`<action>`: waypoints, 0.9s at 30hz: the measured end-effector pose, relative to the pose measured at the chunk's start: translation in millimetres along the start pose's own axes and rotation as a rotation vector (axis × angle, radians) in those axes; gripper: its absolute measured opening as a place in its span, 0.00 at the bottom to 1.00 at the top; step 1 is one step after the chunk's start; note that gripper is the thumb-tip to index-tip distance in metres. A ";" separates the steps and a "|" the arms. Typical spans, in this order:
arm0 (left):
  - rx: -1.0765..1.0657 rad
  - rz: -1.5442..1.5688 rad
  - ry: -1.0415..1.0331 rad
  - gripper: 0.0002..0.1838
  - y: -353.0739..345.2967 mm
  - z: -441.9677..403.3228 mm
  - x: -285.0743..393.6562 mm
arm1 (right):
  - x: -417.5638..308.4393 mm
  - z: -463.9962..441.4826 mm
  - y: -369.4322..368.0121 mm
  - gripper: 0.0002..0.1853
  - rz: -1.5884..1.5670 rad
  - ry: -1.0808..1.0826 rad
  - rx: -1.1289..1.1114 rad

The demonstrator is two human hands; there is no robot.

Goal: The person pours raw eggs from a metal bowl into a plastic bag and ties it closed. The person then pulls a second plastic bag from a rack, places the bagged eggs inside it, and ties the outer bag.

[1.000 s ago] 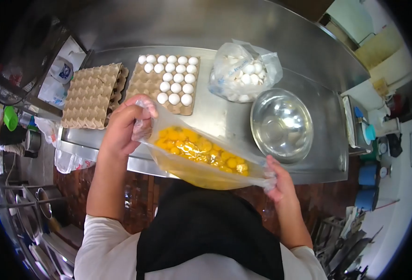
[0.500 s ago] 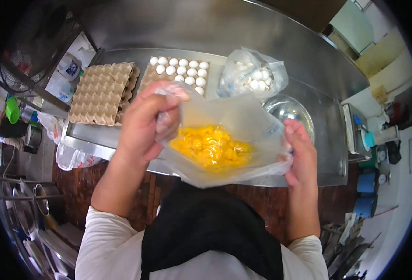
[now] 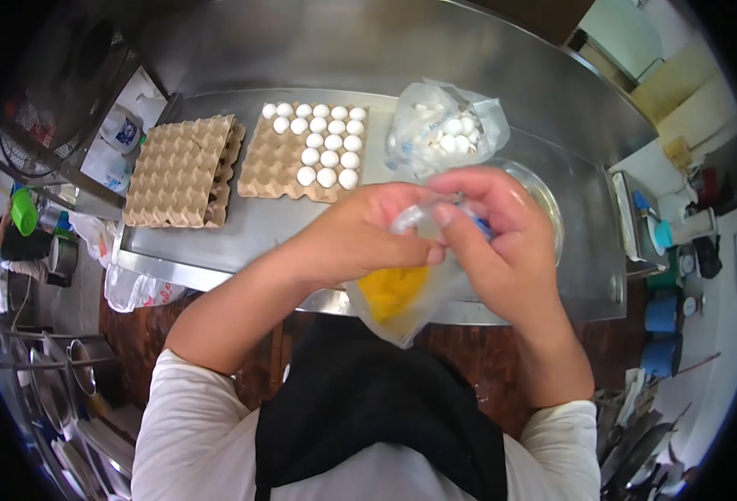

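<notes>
A clear plastic bag (image 3: 393,305) with yellow egg yolks inside hangs below both hands, its top gathered. My left hand (image 3: 377,230) is closed on the bag's neck. Close against it, my right hand (image 3: 502,234) pinches the gathered plastic from the other side. Behind the hands lies a metal bowl (image 3: 548,196), partly hidden by my right hand. White eggs (image 3: 329,159) fill part of a cardboard tray (image 3: 268,171) on the steel table. A second plastic bag (image 3: 444,129), holding white eggs or shells, stands behind the bowl.
Stacked empty egg trays (image 3: 176,171) sit at the left of the steel table (image 3: 193,250). Plastic bags (image 3: 139,288) hang beyond its left edge. Pots and racks (image 3: 80,367) stand lower left, blue containers (image 3: 659,334) at the right. A person (image 3: 22,242) is at the far left.
My hands have come together from wide apart, and the bag's open mouth is now gathered between them. The egg tray and the bowl are less covered than half a second ago.
</notes>
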State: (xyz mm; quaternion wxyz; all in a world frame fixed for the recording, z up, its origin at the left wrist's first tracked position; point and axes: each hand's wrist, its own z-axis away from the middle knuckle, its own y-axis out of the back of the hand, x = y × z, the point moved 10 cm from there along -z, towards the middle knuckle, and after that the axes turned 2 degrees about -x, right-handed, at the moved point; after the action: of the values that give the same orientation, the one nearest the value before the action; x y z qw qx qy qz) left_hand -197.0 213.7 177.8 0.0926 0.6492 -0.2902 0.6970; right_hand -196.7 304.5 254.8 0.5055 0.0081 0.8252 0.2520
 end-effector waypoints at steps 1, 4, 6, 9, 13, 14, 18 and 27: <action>-0.020 -0.040 0.020 0.16 -3.6 -3.4 -3.3 | -7.7 -3.9 -3.5 0.10 0.048 0.037 -0.027; -0.009 -0.039 0.155 0.12 -4.4 -5.5 -9.8 | 11.7 -9.4 1.5 0.14 0.007 -0.162 -0.058; 0.045 0.013 0.229 0.11 8.3 -7.2 -22.2 | 11.0 -4.7 21.8 0.26 0.066 -0.054 0.076; 0.123 0.137 0.245 0.11 28.0 -7.9 -39.6 | 37.3 19.4 37.9 0.47 0.023 -0.049 -0.012; 0.118 0.244 0.219 0.08 28.4 -8.7 -35.2 | 125.7 81.9 -26.5 0.61 0.380 -0.153 -0.371; 0.105 0.212 0.218 0.07 20.6 -9.9 -35.1 | 113.0 72.6 -44.0 0.53 0.471 -0.051 -0.315; 0.002 0.005 0.170 0.06 -15.9 -19.6 -38.8 | 106.2 44.7 -104.1 0.40 0.622 0.159 -0.113; -0.040 -0.484 0.125 0.13 0.4 -7.6 -5.6 | 203.3 61.8 -111.9 0.26 -0.628 -0.291 0.128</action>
State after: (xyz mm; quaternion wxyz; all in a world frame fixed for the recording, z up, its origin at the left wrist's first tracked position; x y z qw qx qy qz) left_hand -202.9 218.7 172.3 0.2873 0.6535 -0.1339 0.6873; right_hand -217.2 286.5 16.2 0.6691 -0.1785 0.7209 0.0283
